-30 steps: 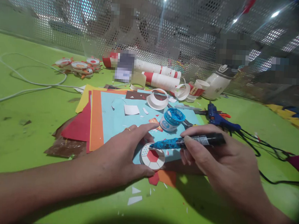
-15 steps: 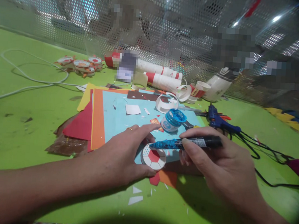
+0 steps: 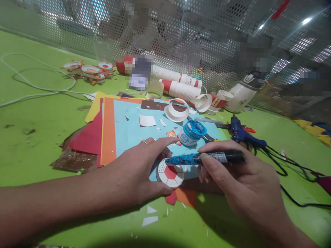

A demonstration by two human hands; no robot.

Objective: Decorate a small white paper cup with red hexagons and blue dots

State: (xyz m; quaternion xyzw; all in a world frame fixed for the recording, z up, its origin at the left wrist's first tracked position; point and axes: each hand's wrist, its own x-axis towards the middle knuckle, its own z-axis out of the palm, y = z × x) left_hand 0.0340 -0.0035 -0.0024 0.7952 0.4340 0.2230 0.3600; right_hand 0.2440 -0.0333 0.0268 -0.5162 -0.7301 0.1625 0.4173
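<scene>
Right hand (image 3: 243,177) grasps marker (image 3: 190,158), left hand (image 3: 142,165) clasping disc (image 3: 170,173) left of that grip: light dabs, disc steady, should keep blue dots (image 3: 161,167) neat.

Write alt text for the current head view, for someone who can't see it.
A person's right hand holds a blue-smeared marker, its tip at a white disc with a red hexagon, held by the left hand. An open jar of blue paint stands beyond on light-blue paper.

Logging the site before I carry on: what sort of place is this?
Probably a craft workspace: a blue glue gun, a stack of coloured paper and white paper scraps lie on a green table.
</scene>
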